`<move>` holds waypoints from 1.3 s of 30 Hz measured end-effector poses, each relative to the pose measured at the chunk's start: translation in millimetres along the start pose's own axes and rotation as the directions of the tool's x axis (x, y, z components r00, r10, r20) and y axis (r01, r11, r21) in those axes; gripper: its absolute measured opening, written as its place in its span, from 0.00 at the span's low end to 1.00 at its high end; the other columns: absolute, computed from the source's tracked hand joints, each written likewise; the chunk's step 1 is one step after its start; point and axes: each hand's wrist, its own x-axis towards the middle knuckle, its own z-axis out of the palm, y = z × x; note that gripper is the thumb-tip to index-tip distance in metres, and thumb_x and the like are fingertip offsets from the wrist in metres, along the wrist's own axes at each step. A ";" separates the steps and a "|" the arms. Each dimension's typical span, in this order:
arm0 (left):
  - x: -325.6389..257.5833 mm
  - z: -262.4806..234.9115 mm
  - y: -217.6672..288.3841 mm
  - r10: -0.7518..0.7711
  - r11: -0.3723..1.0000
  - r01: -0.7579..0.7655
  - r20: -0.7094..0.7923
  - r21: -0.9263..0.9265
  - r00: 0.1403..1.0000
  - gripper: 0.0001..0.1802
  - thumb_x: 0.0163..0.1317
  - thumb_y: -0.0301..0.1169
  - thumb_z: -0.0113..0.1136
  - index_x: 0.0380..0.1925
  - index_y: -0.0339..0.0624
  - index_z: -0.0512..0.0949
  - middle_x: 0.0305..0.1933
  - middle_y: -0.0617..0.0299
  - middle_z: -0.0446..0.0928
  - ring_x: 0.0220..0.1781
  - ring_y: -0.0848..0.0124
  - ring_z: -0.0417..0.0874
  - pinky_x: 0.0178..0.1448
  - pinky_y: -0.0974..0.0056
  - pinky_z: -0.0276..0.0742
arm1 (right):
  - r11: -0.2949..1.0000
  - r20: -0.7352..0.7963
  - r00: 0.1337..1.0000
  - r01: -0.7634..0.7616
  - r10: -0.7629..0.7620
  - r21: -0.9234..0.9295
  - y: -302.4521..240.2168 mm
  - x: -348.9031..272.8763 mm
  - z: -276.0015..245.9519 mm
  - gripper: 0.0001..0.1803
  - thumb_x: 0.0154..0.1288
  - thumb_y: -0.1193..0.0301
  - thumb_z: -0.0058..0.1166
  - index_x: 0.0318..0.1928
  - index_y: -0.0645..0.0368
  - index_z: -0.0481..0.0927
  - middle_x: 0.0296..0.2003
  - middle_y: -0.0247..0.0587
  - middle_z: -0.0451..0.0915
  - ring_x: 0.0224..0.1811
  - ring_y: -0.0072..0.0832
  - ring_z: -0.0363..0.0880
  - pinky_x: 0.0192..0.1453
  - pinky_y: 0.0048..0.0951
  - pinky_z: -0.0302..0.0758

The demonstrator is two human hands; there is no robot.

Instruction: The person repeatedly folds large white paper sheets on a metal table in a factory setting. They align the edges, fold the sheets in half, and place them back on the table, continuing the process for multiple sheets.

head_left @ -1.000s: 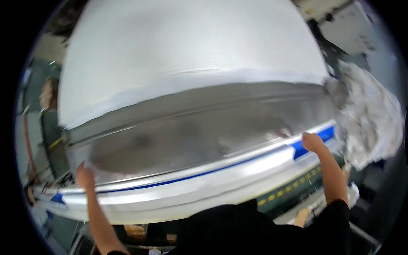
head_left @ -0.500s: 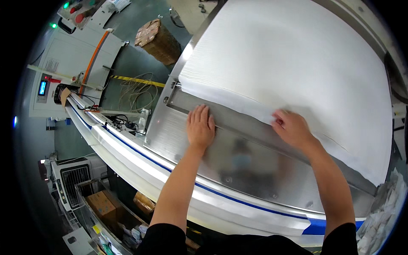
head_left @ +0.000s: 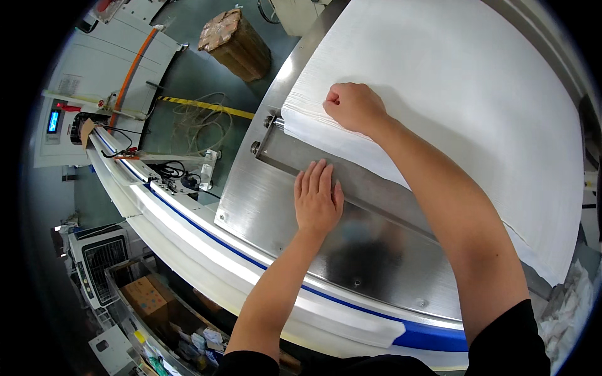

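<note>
A thick stack of white sheets (head_left: 464, 81) lies on a brushed steel table (head_left: 263, 194). My right hand (head_left: 352, 105) is closed in a fist and presses on the stack's near left corner. My left hand (head_left: 318, 197) lies flat, fingers together, on the steel surface beside a raised metal bar (head_left: 282, 156) that runs along the stack's edge. Neither hand holds anything.
The table's front has a white rim with a blue stripe (head_left: 207, 235). On the floor to the left are a wrapped brown bundle (head_left: 235, 41), coiled cables (head_left: 194, 116), a control box with a small screen (head_left: 56, 122) and cardboard boxes (head_left: 147, 297). Crumpled white material (head_left: 567, 310) lies at right.
The view swung from the stack's right end to its left end. My right hand has moved onto the stack's corner and closed into a fist; my left hand stays flat on the steel.
</note>
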 end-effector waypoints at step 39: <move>93.7 -8.2 -51.2 0.196 0.976 -0.160 -0.273 0.151 0.942 0.19 0.50 0.32 0.57 0.45 0.50 0.74 0.52 0.59 0.72 0.56 0.57 0.71 0.60 0.52 0.61 | 0.998 -0.062 0.997 -0.055 0.052 -0.044 7.9 0.6 -7.3 0.09 0.55 0.63 0.52 0.30 0.50 0.83 0.32 0.40 0.83 0.36 0.40 0.81 0.41 0.40 0.77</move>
